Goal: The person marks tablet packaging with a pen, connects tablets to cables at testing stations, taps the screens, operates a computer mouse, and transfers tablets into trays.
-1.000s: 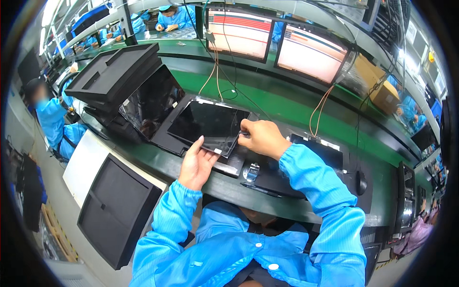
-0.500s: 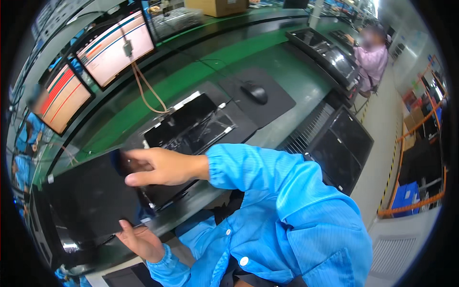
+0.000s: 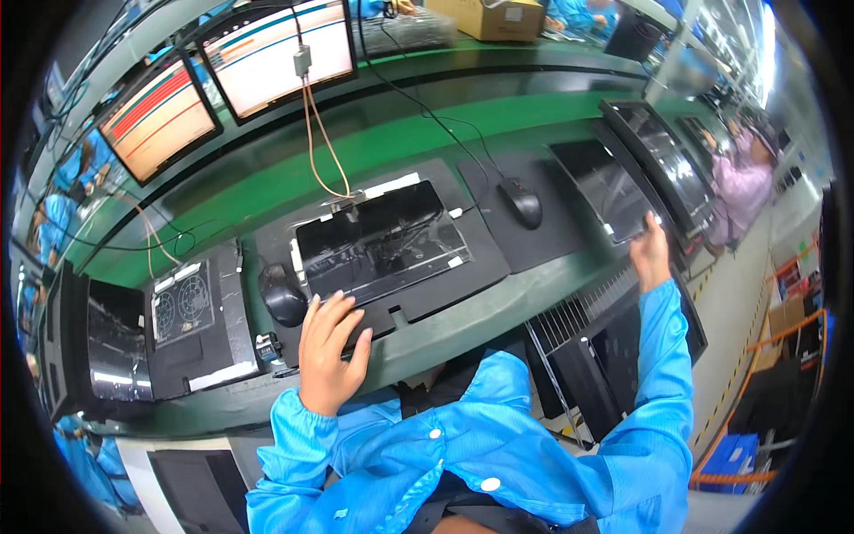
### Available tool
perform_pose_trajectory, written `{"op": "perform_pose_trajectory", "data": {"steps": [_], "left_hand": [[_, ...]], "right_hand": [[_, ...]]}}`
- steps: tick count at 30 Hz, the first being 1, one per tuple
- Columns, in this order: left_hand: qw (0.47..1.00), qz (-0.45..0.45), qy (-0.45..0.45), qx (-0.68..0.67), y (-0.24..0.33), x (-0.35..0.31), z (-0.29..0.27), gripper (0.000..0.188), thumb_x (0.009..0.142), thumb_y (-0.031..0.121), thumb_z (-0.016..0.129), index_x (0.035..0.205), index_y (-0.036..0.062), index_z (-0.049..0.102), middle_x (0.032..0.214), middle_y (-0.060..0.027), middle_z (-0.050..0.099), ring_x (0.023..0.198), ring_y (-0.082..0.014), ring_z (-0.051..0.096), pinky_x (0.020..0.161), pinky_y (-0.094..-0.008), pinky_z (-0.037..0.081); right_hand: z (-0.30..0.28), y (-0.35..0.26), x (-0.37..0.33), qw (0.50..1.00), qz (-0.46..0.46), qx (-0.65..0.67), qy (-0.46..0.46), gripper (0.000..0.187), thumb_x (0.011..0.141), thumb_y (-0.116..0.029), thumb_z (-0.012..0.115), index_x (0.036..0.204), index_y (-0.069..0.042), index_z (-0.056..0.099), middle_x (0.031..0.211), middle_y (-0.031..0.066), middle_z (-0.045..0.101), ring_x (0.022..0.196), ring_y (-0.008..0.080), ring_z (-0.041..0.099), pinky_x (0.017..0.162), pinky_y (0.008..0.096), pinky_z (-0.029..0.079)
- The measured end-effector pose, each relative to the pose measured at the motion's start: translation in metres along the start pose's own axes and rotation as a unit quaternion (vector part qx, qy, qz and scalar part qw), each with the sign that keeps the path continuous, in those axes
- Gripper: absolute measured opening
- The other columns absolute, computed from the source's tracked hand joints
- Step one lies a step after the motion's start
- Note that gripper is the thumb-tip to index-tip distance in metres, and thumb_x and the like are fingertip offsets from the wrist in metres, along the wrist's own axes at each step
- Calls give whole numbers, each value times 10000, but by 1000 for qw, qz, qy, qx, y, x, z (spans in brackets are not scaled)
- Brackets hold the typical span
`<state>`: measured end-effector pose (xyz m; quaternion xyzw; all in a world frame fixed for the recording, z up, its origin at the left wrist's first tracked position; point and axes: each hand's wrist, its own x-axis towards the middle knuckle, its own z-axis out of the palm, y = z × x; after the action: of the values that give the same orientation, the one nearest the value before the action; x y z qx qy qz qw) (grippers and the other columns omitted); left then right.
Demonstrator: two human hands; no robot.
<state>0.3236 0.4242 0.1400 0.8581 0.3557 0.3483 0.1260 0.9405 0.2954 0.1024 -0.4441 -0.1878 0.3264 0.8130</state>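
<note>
My right hand (image 3: 651, 255) grips the near corner of a flat black screen panel (image 3: 609, 189), thumb over its edge. That panel lies tilted at the right, overlapping the mouse mat (image 3: 525, 218). My left hand (image 3: 331, 356) is open, fingers spread, at the front edge of the middle black pad (image 3: 485, 245). Just beyond those fingertips is another dark glossy panel (image 3: 382, 240) with white tabs; whether they touch it I cannot tell. A black mouse (image 3: 283, 295) sits left of that panel, and a second mouse (image 3: 521, 203) rests on the mat.
Two lit monitors (image 3: 280, 58) (image 3: 160, 120) stand behind the bench, with a tan cable (image 3: 325, 147) hanging down. A black fixture with ring patterns (image 3: 182, 303) and a dark tray (image 3: 116, 343) are at left. Black frames (image 3: 658, 156) and a wire rack (image 3: 569, 329) flank the right. A person in pink is beyond.
Both hands were at the left around a black panel. My right hand has swung far right, where a black panel now lies; my left hand has let go. The left fixture is uncovered.
</note>
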Motion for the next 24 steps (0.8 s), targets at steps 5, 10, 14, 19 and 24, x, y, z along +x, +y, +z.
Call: {"op": "perform_pose_trajectory", "data": {"steps": [5,10,14,19,24], "left_hand": [[994,12,-47,96,4,7,15,424,828,57,790,1233,1,680,1409,-202,600,1410,-412,499,1217,-618,301],[997,55,-27,-52,39,-20,23,309,858,-50,682,1167,-22,679,1301,-217,666,1288,-421,602,1153,-564,401],[954,-6,-125,-272,58,-56,37,216,919,12,649,1130,-27,675,1098,-213,739,1045,-376,716,960,-475,552],[939,-24,-169,-297,64,-74,55,203,865,-12,708,1068,-18,714,1048,-185,760,1001,-356,731,911,-436,568],[935,-85,-200,-281,66,-72,56,194,858,-16,738,1052,-11,742,1037,-163,768,994,-341,737,886,-412,573]], "right_hand": [[-50,-7,39,991,60,-105,62,534,1072,-459,546,1317,12,608,1245,167,706,1165,310,666,1024,449,527],[-43,-75,-10,480,-73,-871,73,657,974,-573,590,965,67,737,877,275,727,819,411,740,801,520,565],[-27,-108,-100,508,316,-801,-16,756,938,-675,596,1055,59,735,1004,249,744,890,428,733,810,523,564],[-48,-62,-181,443,193,-875,-22,898,856,-742,647,1281,49,618,1276,274,642,1189,420,630,1009,466,512],[-84,-52,-183,608,165,-775,59,955,706,-608,888,1311,70,595,1282,291,639,1220,384,635,1027,418,506]]}}
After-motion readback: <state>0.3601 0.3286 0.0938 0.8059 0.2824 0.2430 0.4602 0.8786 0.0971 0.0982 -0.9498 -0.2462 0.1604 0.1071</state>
